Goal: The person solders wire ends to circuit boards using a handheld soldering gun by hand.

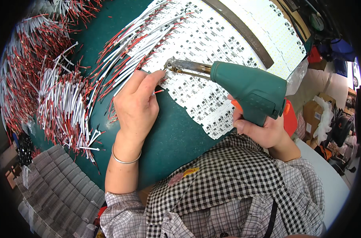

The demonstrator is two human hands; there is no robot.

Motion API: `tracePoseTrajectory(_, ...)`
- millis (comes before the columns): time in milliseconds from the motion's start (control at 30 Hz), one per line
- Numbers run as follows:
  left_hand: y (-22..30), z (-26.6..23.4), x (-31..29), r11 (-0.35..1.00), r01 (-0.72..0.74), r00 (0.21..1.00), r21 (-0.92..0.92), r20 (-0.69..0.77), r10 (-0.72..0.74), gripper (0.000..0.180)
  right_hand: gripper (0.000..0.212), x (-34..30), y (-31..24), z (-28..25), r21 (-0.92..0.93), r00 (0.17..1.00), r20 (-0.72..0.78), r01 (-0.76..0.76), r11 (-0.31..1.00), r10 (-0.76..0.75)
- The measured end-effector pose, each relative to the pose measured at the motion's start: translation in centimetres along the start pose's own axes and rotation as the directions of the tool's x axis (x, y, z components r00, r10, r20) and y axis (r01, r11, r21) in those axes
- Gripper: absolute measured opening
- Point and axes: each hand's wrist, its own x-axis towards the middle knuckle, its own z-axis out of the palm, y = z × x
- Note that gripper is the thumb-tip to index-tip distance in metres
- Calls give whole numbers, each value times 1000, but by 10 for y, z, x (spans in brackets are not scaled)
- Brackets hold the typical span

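green table (172, 139) | white circuit boards (228, 47), centre to right | red-and-white wires (61, 107), heaped left

- Soldering gun (249, 89): smooth, matt green plastic housing; its front rod (194, 66) is dull, darkened metal.
- Circuit boards (206, 95): smooth, white-coated sheets.
- Wires (129, 77): smooth plastic insulation.
- Table (174, 131): smooth top, faint gloss.
- Bracelet (126, 161): shiny, polished metal.
- Apron (224, 178): matt woven cloth.
- Ribbed grey strips (63, 186): metallic-looking, rough-surfaced.
- Bag (297, 77): clear, crinkled, glossy plastic.
- Box (316, 115): matt brown cardboard.
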Motion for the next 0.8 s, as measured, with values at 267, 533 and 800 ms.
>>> tracePoseTrajectory(267, 4, -3, 0, 999, 36, 998, -15, 45, -36, 45, 45, 0, -2, -7, 20, 983, 44, 175, 984, -176)
tracePoseTrajectory(533, 2, -2, 0, 999, 8, 998, 33, 60, -10, 44, 51, -4, -5, -11, 190, 979, -25, 205, 960, -204)
tracePoseTrajectory(800, -9, -2, 7, 990, -29, 992, -140, 121, 46, 34, 58, -17, 7, -19, -11, 982, 42, 187, 982, -186)
